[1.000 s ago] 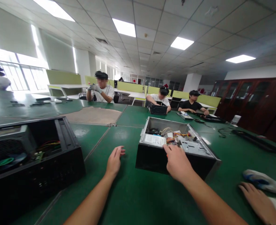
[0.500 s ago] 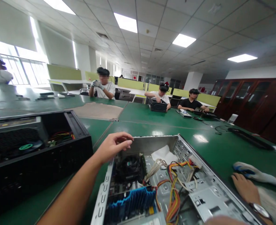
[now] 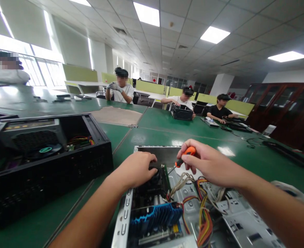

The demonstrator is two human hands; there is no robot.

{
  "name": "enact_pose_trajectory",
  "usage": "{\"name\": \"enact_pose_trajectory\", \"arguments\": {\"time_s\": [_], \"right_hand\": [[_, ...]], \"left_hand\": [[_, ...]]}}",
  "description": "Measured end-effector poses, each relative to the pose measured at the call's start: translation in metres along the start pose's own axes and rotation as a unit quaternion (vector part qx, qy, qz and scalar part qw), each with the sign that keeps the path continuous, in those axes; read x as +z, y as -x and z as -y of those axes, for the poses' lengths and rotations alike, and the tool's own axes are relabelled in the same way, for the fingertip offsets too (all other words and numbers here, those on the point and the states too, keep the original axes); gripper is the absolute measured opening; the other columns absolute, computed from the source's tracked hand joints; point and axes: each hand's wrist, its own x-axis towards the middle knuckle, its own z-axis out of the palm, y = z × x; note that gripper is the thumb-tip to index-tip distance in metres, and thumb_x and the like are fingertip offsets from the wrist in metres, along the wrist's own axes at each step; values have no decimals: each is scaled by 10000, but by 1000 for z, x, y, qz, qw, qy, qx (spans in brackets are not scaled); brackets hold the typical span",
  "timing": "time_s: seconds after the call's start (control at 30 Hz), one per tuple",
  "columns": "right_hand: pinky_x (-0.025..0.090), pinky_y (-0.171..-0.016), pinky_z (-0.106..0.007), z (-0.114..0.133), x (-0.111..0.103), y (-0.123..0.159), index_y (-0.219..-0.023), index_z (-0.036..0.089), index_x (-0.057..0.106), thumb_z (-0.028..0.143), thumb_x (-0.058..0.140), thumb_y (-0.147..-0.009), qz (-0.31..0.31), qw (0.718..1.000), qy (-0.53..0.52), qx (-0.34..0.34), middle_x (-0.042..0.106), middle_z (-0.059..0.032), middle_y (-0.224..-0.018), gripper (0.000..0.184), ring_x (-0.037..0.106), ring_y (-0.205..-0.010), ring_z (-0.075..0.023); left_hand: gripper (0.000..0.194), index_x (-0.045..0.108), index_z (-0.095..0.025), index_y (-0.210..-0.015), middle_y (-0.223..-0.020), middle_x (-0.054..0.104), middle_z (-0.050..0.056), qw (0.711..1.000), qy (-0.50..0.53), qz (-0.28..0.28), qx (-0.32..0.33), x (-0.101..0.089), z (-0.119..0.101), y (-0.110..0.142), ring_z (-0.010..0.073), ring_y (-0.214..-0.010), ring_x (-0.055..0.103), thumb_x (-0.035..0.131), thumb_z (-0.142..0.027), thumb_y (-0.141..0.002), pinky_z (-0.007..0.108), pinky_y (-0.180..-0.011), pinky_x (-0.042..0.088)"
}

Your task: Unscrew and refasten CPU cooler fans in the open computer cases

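An open grey computer case lies in front of me on the green table. Inside are a black fan, a blue heatsink card and a bundle of coloured wires. My left hand is curled over the black fan at the case's far left. My right hand is closed round an orange-handled screwdriver, whose tip points down-left toward the fan. What the left fingers grip is hidden.
A second open black computer case stands at the left. Several people work at the far side of the table with other cases. Dark wooden cabinets line the right wall. A cable lies at the right.
The case came close under me from farther off. My left hand moved from the case's back rim down onto the fan. My right hand came in holding the screwdriver.
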Motion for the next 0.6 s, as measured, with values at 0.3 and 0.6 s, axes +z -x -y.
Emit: {"name": "enact_pose_trajectory", "arguments": {"time_s": [0.3, 0.6], "right_hand": [[462, -831, -301, -18, 24, -22, -1163, 199, 658, 148, 585, -896, 20, 973, 225, -46, 716, -54, -1062, 282, 644, -929, -180], [437, -847, -324, -28, 37, -27, -1176, 175, 642, 144, 511, -935, 86, 967, 238, -35, 719, -74, -1047, 276, 637, -975, -209]], "left_hand": [[249, 739, -236, -999, -954, 763, 86, 1000, -9, 21, 1, -5, -3, 1, 306, -891, 696, 582, -320, -826, 397, -809, 510], [309, 723, -221, -1026, -979, 766, 80, 999, -23, 39, 13, -6, -3, -1, 277, -927, 707, 453, -194, -878, 386, -836, 510]]}}
